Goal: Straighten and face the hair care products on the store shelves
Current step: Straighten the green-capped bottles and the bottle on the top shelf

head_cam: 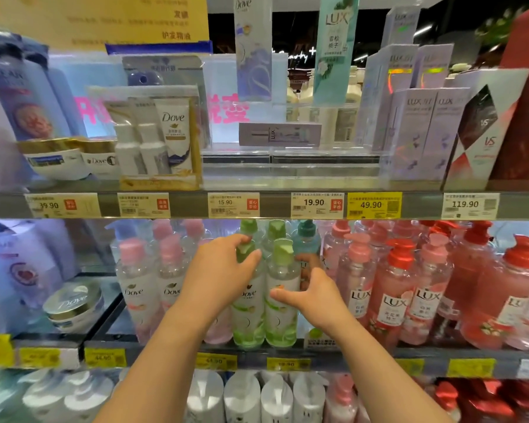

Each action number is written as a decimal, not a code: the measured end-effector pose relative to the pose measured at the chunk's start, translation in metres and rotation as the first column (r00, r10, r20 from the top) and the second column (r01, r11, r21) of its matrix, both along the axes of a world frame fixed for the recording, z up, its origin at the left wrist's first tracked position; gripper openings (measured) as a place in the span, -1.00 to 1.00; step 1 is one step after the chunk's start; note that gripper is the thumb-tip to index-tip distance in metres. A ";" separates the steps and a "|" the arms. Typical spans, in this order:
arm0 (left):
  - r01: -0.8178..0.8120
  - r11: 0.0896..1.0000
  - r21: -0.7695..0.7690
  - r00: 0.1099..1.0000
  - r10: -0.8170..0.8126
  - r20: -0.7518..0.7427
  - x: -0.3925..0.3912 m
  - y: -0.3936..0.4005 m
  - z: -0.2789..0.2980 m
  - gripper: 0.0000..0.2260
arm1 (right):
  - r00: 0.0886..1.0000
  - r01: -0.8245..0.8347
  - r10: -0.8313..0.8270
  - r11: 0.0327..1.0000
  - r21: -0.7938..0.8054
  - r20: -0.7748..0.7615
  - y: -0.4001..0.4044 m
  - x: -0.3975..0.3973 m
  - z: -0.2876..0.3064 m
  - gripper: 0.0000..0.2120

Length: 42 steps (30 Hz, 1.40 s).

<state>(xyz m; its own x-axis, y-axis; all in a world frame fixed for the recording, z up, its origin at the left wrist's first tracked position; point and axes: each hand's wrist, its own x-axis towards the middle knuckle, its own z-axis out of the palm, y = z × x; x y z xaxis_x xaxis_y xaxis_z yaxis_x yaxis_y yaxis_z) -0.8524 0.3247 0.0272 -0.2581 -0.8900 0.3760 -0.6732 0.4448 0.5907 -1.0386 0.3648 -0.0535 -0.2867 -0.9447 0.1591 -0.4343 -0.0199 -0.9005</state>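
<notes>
I stood facing a tall store shelf unit (pixel 263 206) stocked in three visible tiers, with price tags along each edge so that every product sat above its own ticket. The tags I could read on the upper rail (pixel 315 205) said 39.90, 15.90, 19.90, 49.90 and 119.90. On the top tier, lilac Lux cartons (pixel 422 132) stood upright with their fronts out beside a VS box (pixel 483 132), and a Dove travel set (pixel 162 138) leaned forward to the left.

On the middle tier, red and pink Lux pump bottles (pixel 394 294) filled the right side, labels forward. Pink-capped Dove bottles (pixel 135 285) stood to the left, near a Dove jar (pixel 74 303).

Between them stood the two green-capped Dove bottles (pixel 281 294) I was straightening, at the front edge of the shelf. My left hand (pixel 223 270) gripped the pump top of the left one, fingers curled over the cap, I judged in order to turn its label outward. My right hand (pixel 315 291) was spread wide around the right bottle, thumb touching its front and fingers reaching behind it, seemingly to steady it.
</notes>
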 end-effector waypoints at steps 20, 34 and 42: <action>0.229 0.960 -0.160 0.973 -0.223 0.058 0.029 0.006 0.027 -0.60 | 0.980 0.198 -0.197 0.976 -0.088 0.019 0.045 0.014 0.049 -0.51; 0.416 0.853 -0.315 0.843 -0.492 -0.220 0.005 -0.009 0.146 -0.75 | 0.943 0.181 -0.287 0.867 -0.464 -0.169 0.056 0.003 0.250 -0.80; 0.456 0.800 -0.389 0.814 -0.552 -0.183 -0.027 -0.029 0.203 -0.58 | 0.903 0.200 -0.367 0.820 -0.536 -0.225 0.000 -0.038 0.364 -0.73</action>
